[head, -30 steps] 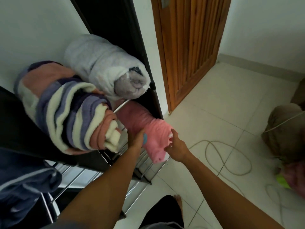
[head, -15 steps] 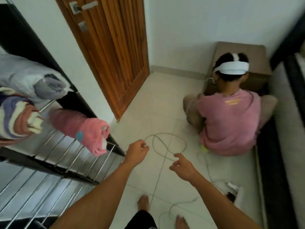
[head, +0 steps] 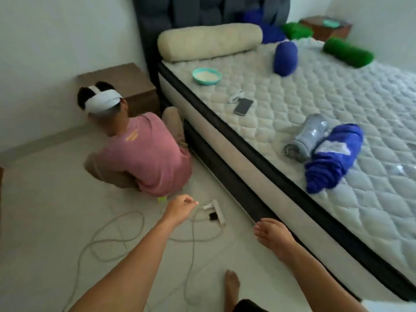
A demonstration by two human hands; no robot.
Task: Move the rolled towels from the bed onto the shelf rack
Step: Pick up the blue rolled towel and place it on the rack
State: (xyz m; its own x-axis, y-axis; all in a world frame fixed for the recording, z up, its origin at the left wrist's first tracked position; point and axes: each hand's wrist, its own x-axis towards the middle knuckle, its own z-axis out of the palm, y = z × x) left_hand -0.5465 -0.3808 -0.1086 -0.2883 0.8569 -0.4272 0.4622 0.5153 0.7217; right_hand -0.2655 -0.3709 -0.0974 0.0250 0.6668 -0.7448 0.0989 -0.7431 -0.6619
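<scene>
Rolled towels lie on the quilted bed point(head: 281, 113). Nearest is a blue rolled towel point(head: 331, 158), touching a grey rolled towel point(head: 306, 137) on its left. Farther back rest a dark blue roll point(head: 285, 58) and a green roll point(head: 347, 52), with another green one point(head: 296, 30) and a blue one point(head: 272, 33) near the headboard. My left hand point(head: 180, 209) hangs over the floor, fingers loosely curled, holding nothing. My right hand point(head: 273, 236) is beside the bed's edge, fingers apart and empty. The shelf rack is out of view.
A person in a pink shirt point(head: 144, 154) sits on the floor by the bed. A power strip point(head: 216, 212) and looping cables point(head: 117, 235) lie on the tiles. On the mattress are a bolster point(head: 209, 40), a teal bowl point(head: 206, 75) and a phone point(head: 243, 106). My foot point(head: 231, 282) shows below.
My view has swung right from the shelf rack to the bed. Both hands let go of the pink towel on the rack and now hang empty above the floor.
</scene>
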